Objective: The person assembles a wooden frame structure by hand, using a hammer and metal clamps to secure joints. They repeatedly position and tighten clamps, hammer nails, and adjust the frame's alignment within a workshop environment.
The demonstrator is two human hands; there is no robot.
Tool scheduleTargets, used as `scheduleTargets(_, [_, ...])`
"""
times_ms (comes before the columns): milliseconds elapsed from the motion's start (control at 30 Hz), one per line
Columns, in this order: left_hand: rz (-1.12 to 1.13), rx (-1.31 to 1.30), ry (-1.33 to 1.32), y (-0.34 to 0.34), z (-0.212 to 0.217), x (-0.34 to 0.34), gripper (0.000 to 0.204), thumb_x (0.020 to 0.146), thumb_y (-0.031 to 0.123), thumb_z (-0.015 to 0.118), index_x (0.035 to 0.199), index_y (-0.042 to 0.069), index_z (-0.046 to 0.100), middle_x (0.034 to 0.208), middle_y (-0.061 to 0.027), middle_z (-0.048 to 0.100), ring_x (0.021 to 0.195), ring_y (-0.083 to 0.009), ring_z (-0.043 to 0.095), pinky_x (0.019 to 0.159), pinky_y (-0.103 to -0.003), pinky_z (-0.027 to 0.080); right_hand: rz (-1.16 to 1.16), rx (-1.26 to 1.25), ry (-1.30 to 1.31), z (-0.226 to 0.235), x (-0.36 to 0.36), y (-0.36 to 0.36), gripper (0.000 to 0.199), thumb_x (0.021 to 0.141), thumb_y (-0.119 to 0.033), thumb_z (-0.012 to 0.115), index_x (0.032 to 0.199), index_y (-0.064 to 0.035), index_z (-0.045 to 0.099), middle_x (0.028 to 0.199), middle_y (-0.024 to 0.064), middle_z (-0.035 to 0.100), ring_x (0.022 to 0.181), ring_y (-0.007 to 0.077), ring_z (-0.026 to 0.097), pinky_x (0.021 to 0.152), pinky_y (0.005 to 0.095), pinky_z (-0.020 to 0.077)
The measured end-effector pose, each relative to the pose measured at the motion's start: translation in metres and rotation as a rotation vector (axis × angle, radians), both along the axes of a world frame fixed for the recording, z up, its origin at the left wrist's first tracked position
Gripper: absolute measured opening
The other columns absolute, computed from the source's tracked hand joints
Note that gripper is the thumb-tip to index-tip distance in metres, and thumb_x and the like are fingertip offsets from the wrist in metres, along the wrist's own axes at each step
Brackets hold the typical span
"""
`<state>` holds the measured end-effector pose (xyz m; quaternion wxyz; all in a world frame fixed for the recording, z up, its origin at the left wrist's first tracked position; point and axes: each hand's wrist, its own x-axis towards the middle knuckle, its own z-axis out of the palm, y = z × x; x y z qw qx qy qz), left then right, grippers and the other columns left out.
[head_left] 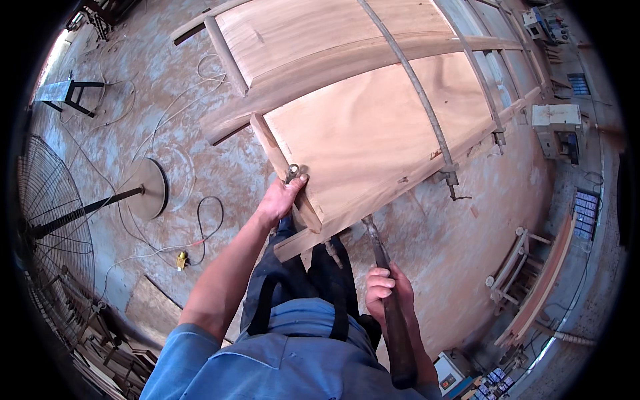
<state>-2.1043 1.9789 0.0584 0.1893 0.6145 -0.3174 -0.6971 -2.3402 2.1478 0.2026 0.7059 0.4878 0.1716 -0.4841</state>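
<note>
A large wooden panel frame [373,127] lies in front of me, with pale flat panels set between darker rails. My left hand [281,199] is closed around its near-left end rail [268,143], thumb on top, fingers hidden below. A small metal piece with a round end [292,173] stands at the thumb; whether the hand holds it too, I cannot tell. In my right hand [385,288] is a hammer [380,250] with a long dark handle. Its metal end points up at the front rail's [373,207] underside edge, and part of the head is hidden.
Long bar clamps [417,80] cross the frame, their screw ends jutting past the front rail. At left stand a big floor fan [53,220] and a small stool [70,93]. Cables [167,110] trail over the floor. Stacked boards [543,287] and machines [557,127] line the right.
</note>
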Motion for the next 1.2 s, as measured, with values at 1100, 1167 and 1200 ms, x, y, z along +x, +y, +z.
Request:
scheduleTargets(1100, [-0.07,-0.155,-0.295,-0.024,-0.014,0.029,0.071,0.082,0.057,0.062,0.11,-0.008,0.056,0.087,-0.0154,0.064,0.066,-0.0188,0.059,0.056,-0.033,0.048,2.209,-0.9,1.48,0.047,0.04,-0.005,0.05,0.081,-0.034,0.07,0.113,0.0004,0.052,0.092,0.0257,0.065,0.089,0.0418,0.064,0.076,0.0454,0.0506])
scheduleTargets(1167, [-0.078,-0.213,-0.336,-0.022,-0.03,0.03,0.068,0.083,0.056,0.06,0.103,-0.009,0.056,0.082,-0.0148,0.062,0.063,-0.019,0.057,0.054,-0.033,0.047,2.181,-1.069,1.51,0.033,0.051,-0.005,0.05,0.083,-0.033,0.068,0.115,0.0004,0.049,0.091,0.0268,0.064,0.089,0.0437,0.062,0.075,0.0472,0.0499])
scheduleTargets(1200, [-0.089,-0.218,-0.321,-0.026,-0.015,0.027,0.065,0.084,0.055,0.06,0.098,-0.009,0.055,0.078,-0.0136,0.061,0.061,-0.0187,0.056,0.053,-0.034,0.046,2.204,-1.048,1.444,0.03,0.057,-0.007,0.05,0.084,-0.032,0.067,0.117,0.0005,0.048,0.091,0.027,0.064,0.089,0.0435,0.063,0.075,0.0473,0.0498])
